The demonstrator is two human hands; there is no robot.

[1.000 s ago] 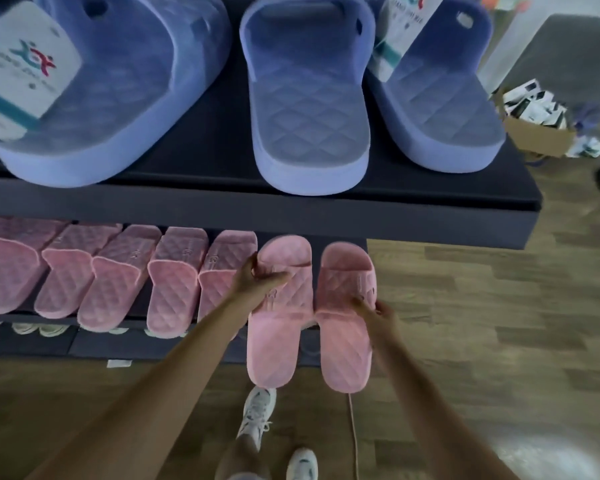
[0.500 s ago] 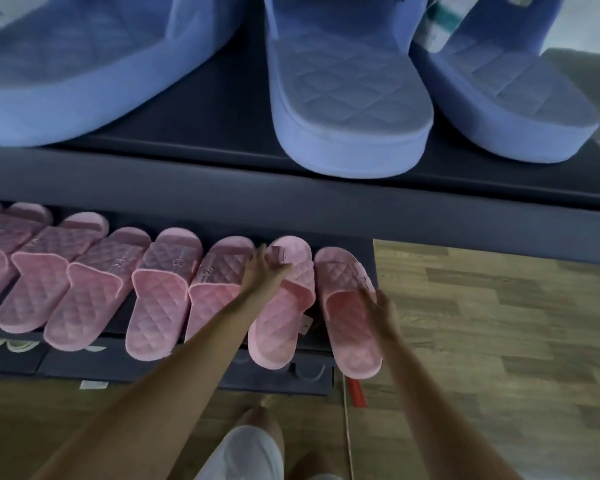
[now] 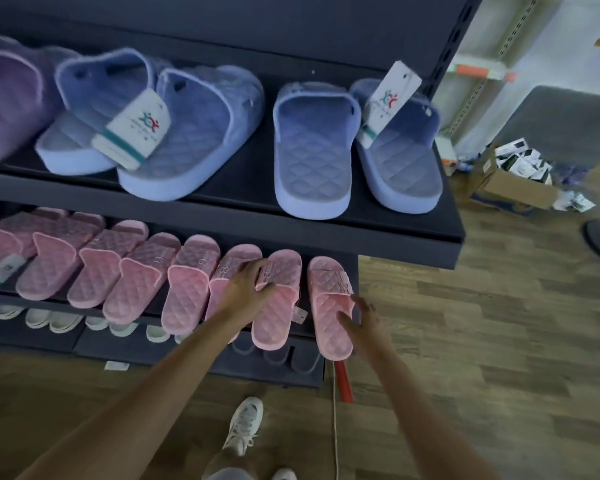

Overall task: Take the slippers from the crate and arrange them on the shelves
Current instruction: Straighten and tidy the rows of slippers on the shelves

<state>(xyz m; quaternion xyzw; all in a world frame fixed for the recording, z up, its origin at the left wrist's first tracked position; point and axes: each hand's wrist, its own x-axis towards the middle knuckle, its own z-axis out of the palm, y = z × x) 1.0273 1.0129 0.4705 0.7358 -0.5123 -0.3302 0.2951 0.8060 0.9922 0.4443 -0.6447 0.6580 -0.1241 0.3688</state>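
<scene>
Two quilted pink slippers lie at the right end of the pink row on the lower shelf [image 3: 326, 336], heels overhanging its front edge. My left hand [image 3: 248, 285] grips the strap of the second-from-right pink slipper [image 3: 274, 317], fingers over the strap and thumb at its opening. My right hand [image 3: 362, 317] is beside the rightmost pink slipper [image 3: 328, 299], thumb resting on its footbed and fingers loose past its right edge. The crate is out of view.
Several more pink slippers [image 3: 132, 275] fill the lower shelf to the left. Blue slippers [image 3: 312, 150] with hang tags stand on the upper shelf [image 3: 413, 230]. White shoes sit on the bottom tier. A cardboard box [image 3: 513, 188] lies on the wood floor at right. My shoe [image 3: 245, 424] is below.
Both pink slippers went from hanging in front of the shelf to lying on it at the row's right end. My right hand has loosened its pinch. The view has tilted up.
</scene>
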